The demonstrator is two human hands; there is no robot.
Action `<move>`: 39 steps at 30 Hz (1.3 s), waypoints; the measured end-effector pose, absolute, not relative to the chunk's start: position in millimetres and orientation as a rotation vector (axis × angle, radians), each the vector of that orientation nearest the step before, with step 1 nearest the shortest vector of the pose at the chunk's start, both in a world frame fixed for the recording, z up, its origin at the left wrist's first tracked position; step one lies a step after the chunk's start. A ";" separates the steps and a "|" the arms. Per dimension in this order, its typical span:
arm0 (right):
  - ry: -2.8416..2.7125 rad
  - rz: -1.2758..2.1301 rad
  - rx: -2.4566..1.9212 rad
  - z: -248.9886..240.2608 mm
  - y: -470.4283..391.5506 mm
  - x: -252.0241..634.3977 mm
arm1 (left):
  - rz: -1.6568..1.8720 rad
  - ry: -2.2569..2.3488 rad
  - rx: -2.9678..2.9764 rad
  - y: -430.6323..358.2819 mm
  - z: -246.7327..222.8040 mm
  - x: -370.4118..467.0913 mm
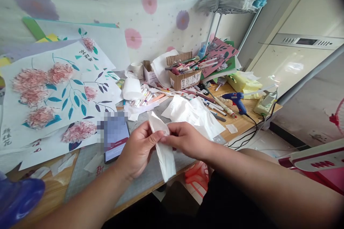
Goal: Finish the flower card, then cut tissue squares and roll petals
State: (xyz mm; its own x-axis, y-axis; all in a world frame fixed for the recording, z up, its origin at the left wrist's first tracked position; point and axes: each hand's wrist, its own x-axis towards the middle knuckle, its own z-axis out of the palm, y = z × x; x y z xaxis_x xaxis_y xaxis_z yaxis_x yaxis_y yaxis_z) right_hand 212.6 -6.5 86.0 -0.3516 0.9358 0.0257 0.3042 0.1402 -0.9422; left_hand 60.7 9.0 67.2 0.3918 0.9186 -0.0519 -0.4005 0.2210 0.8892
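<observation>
A folded strip of white tissue paper (165,159) is held upright between my two hands near the table's front edge. My left hand (137,150) pinches its left side with thumb and fingers. From the right, my right hand (185,139) grips the same strip at about the middle, its fingertips close to the left thumb. Behind my right hand lies a crumpled pile of white tissue (195,114). A phone (116,139) with its screen lit lies just left of my left hand.
Paper flower pictures (72,96) cover the left side. Behind are a tissue roll (131,88), loose markers (150,94) and a cardboard box (185,79) of pens. A blue glue gun (236,101) and a power strip (265,103) with cables are at the right.
</observation>
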 end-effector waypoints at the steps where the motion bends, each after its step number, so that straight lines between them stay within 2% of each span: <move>1: -1.653 1.317 -1.188 85.5 -4.9 215.1 | 0.996 0.691 0.962 10.3 67.6 59.3; 4: -1.368 1.474 -1.179 86.7 -3.8 223.3 | 0.942 0.751 1.043 13.0 68.0 55.0; 10: -1.200 1.359 -1.222 88.9 -9.2 238.4 | 0.862 0.740 1.060 13.7 68.8 52.5; 22: -1.325 1.210 -1.242 78.3 -22.9 228.3 | 0.770 0.487 0.811 5.4 72.2 57.5; 30: -1.358 0.967 -1.325 87.3 -18.6 236.9 | 0.872 0.692 0.920 12.7 69.7 54.5; 39: -1.228 0.950 -1.405 87.2 -22.0 265.8 | 0.861 0.822 1.027 16.7 71.2 51.5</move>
State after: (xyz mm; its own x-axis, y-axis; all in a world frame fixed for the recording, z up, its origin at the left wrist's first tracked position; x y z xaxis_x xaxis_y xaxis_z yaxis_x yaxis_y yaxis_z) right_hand 265.8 -22.0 87.2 0.1755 0.9831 0.0514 0.1976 0.0160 -0.9801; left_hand 51.5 16.7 71.2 0.4264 0.8895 -0.1646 -0.2058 0.2725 0.9399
